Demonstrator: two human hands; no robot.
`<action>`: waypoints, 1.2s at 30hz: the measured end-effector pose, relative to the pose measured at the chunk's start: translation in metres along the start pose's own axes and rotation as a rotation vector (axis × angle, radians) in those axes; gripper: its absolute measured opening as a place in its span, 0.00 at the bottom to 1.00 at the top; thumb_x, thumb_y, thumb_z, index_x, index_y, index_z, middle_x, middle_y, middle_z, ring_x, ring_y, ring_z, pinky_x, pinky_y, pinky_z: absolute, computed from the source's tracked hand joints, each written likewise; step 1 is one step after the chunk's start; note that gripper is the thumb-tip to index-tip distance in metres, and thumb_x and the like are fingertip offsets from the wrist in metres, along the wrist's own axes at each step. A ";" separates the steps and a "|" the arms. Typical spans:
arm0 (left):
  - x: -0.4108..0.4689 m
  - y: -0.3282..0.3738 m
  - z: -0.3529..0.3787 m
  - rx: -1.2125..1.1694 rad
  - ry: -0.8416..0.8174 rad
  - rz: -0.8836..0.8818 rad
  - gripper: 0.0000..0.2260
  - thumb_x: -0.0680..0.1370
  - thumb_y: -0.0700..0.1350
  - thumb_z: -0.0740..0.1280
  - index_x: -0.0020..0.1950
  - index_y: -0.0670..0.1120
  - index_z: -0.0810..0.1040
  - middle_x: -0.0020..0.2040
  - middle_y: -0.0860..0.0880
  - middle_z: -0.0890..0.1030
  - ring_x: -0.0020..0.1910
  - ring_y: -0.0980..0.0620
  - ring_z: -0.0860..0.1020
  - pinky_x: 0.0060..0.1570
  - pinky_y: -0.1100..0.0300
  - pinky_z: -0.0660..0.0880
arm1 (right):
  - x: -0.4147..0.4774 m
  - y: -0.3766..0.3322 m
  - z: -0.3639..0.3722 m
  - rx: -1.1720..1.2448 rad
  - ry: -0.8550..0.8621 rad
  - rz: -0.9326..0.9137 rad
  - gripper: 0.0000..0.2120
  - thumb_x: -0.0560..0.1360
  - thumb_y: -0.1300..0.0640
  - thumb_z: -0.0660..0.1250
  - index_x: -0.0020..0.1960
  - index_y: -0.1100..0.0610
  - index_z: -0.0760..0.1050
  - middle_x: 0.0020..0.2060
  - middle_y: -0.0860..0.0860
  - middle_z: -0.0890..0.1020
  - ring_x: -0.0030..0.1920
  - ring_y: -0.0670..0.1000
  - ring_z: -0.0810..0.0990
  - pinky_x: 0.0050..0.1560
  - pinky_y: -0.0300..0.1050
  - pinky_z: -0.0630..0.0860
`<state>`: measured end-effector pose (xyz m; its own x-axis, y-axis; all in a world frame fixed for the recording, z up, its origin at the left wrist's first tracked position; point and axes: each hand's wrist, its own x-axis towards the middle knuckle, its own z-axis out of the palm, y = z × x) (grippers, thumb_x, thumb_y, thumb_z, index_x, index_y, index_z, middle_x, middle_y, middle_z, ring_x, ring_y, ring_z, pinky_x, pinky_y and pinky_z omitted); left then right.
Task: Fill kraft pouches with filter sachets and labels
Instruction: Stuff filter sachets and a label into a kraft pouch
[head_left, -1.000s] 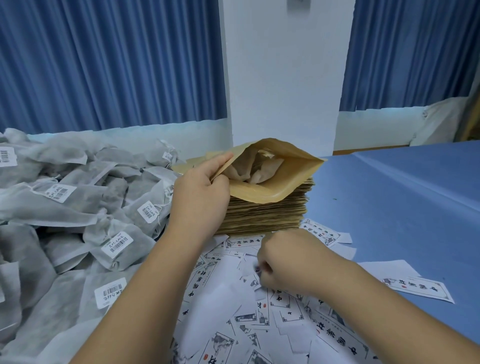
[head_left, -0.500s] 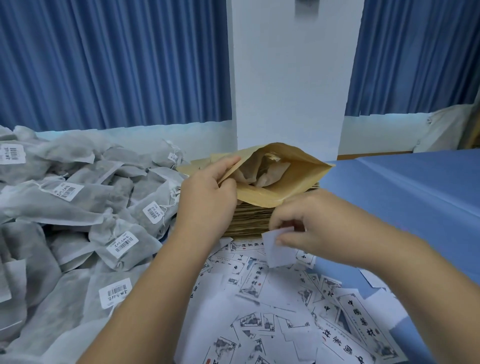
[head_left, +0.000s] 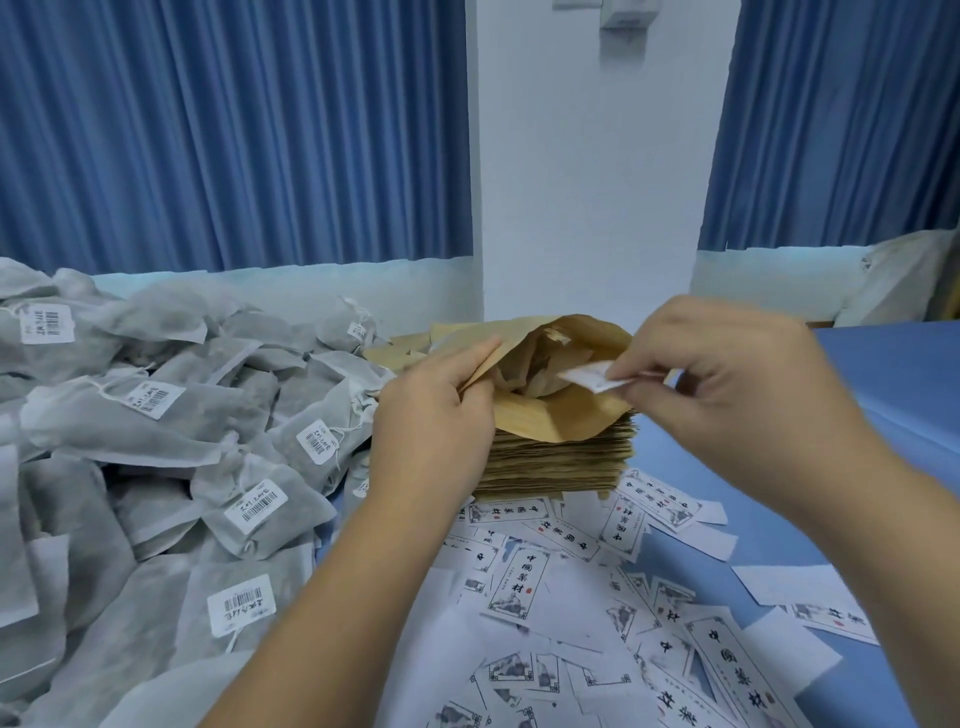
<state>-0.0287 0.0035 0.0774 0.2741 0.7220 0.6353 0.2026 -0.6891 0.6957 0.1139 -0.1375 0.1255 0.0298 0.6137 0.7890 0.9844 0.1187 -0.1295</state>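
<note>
An open kraft pouch (head_left: 550, 415) lies on top of a stack of kraft pouches (head_left: 556, 462), its mouth facing me with a sachet visible inside. My left hand (head_left: 436, 410) grips the pouch's left mouth edge and holds it open. My right hand (head_left: 727, 395) pinches a small white label (head_left: 592, 376) between thumb and fingers, its tip at the pouch mouth. Grey filter sachets (head_left: 150, 441) with barcode tags are heaped at the left. Loose printed labels (head_left: 571, 597) are spread on the table in front of the stack.
The blue table (head_left: 857, 467) runs to the right of the stack. A white pillar (head_left: 587, 182) and blue curtains (head_left: 234, 130) stand behind. A pale bundle (head_left: 904, 275) sits at the far right edge.
My right hand picked a label from the spread pile, lifted it and carried it up to the pouch mouth. My left hand stayed holding the pouch open.
</note>
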 end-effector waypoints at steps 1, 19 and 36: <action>-0.001 0.000 0.000 0.023 0.010 0.016 0.18 0.74 0.41 0.63 0.58 0.60 0.81 0.52 0.61 0.83 0.49 0.58 0.80 0.53 0.59 0.77 | 0.000 -0.001 0.003 -0.008 -0.060 0.013 0.05 0.68 0.61 0.74 0.39 0.52 0.83 0.36 0.45 0.80 0.35 0.41 0.74 0.36 0.43 0.73; -0.004 0.004 0.002 0.123 0.001 0.141 0.17 0.76 0.44 0.63 0.61 0.60 0.79 0.55 0.61 0.81 0.55 0.59 0.77 0.54 0.59 0.75 | 0.026 -0.010 0.057 -0.433 -0.520 0.275 0.19 0.68 0.70 0.57 0.53 0.55 0.79 0.36 0.51 0.74 0.36 0.53 0.72 0.33 0.43 0.70; 0.004 0.027 -0.032 0.701 -0.104 -0.009 0.11 0.81 0.53 0.54 0.58 0.64 0.73 0.49 0.52 0.67 0.39 0.48 0.71 0.38 0.57 0.64 | -0.002 0.032 0.018 -0.097 -0.339 0.045 0.29 0.60 0.39 0.76 0.58 0.36 0.72 0.74 0.43 0.57 0.75 0.48 0.52 0.68 0.50 0.53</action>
<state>-0.0523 -0.0103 0.1093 0.3511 0.7422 0.5708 0.7529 -0.5862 0.2991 0.1420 -0.1209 0.1090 0.0301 0.8426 0.5377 0.9958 0.0211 -0.0888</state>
